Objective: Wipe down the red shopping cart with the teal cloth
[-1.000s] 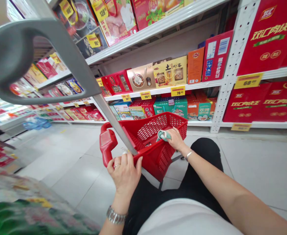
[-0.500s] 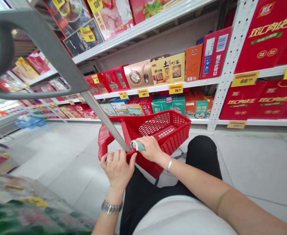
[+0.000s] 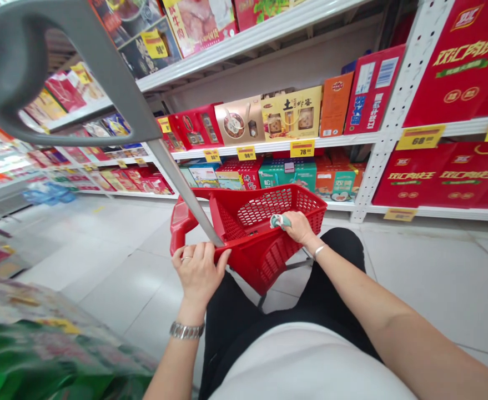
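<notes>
A red plastic shopping basket (image 3: 264, 266) on a wheeled trolley stands in front of me, with a grey telescopic handle (image 3: 110, 72) rising from its near side along a metal pole. My left hand (image 3: 197, 272) curls over the basket's near rim beside the pole. My right hand (image 3: 297, 228) is over the basket's far side, pinching a crumpled mint-green cloth (image 3: 280, 221) by its rim. The basket's inside shows only in part, and I see nothing else in it.
White metal shelves (image 3: 410, 72) holding red and yellow gift boxes with yellow price tags (image 3: 302, 148) line the aisle ahead. Pale floor tiles (image 3: 110, 266) lie below. A green-and-patterned display (image 3: 48, 355) stands close at lower left.
My right hand has moved with the cloth from near the pole back across to the basket's far side. The basket has tilted slightly, and the shelves have shifted little.
</notes>
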The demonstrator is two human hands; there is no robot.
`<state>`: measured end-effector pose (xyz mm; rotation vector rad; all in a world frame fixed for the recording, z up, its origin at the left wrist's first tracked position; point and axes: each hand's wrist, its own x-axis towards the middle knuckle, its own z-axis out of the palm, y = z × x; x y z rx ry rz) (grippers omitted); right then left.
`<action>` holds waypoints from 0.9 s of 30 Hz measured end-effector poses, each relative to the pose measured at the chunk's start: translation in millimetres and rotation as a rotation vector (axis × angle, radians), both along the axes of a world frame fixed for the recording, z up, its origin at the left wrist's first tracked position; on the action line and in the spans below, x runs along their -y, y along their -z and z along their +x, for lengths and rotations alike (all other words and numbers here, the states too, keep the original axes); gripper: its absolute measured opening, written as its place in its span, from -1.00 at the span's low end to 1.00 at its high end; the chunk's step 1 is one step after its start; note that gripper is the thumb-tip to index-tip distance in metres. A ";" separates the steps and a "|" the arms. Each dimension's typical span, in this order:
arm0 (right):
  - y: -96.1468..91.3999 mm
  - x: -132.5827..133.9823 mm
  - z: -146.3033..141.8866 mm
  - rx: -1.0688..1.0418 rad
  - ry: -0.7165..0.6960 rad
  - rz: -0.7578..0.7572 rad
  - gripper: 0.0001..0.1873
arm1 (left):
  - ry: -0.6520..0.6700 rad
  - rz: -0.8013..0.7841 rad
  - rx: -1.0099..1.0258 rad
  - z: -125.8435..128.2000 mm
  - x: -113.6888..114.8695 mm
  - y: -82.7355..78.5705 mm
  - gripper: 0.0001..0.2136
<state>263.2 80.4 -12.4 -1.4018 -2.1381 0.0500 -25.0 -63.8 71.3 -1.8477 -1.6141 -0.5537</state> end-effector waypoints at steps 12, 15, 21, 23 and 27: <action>-3.8 -25.6 -5.7 0.005 -0.039 -0.064 -0.78 | 0.004 0.089 -0.046 -10.8 -22.5 -1.5 -0.66; -4.5 -22.1 -12.3 -0.004 -0.097 -0.072 -0.80 | -0.010 0.113 -0.081 -23.0 -20.3 -2.4 -0.65; -5.0 -10.5 -23.3 -0.029 -0.182 -0.112 -0.82 | -0.009 0.098 -0.092 -45.4 -10.0 -4.3 -0.66; -7.0 -9.8 -26.1 -0.031 -0.189 -0.130 -0.85 | -0.009 0.099 -0.071 -47.5 -7.8 -4.0 -0.66; -15.1 -10.3 -31.3 -0.022 -0.171 -0.159 -0.83 | -0.014 0.094 -0.014 -44.7 -4.7 -2.6 -0.67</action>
